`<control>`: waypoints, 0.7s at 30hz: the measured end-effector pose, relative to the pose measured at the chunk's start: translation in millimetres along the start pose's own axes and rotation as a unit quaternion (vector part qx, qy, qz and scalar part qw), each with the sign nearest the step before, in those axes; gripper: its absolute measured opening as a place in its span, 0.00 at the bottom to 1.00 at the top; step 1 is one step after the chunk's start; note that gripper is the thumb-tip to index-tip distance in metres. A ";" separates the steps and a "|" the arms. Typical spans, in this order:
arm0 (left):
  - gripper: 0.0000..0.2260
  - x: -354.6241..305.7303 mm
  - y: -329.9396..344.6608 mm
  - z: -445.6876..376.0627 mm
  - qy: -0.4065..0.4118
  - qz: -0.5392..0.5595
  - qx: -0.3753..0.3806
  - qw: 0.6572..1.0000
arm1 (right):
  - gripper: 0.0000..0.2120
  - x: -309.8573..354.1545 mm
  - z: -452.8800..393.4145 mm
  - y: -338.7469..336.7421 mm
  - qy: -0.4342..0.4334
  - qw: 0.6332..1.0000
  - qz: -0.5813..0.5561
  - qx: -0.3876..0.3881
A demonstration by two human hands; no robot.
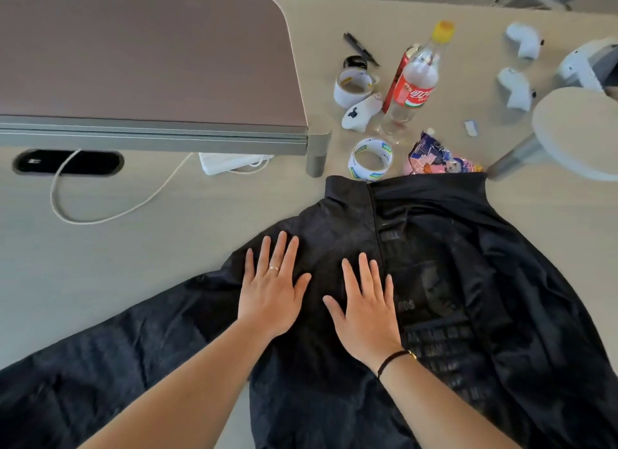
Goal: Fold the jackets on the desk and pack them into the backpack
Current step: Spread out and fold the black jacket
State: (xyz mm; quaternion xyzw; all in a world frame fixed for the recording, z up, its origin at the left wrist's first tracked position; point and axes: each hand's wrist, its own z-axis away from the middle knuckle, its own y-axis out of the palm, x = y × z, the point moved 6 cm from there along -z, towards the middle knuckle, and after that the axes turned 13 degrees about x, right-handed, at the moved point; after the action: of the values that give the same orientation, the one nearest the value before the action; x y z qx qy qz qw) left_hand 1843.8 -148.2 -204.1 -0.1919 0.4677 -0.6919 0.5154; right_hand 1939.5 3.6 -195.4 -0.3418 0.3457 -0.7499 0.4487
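A pale beige desk (140,247) fills the view under soft, even light. A brown-topped riser shelf (140,57) on grey legs stands at the far left. An oval cable slot (68,162) is cut into the desk, with a white cable (110,214) looping from it. A round white stand (575,130) sits at right.

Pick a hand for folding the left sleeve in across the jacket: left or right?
Left, probably. Both hands lie flat on the black jacket, but the left hand sits nearer the left sleeve, which is spread out to that side. The right hand lies by the zipper and could pin the body.
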 end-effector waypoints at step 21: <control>0.31 -1.2 -15.8 -6.4 -0.032 -0.040 0.003 0.999 | 0.35 -11.1 39.7 24.5 -0.017 0.999 0.027 -0.012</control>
State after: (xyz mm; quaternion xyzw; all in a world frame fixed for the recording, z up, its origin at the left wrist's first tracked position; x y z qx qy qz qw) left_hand 1831.0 -143.8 -193.6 -0.2311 0.4409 -0.7066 0.5029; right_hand 1986.9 -3.5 -197.0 -0.3501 0.3566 -0.7272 0.4706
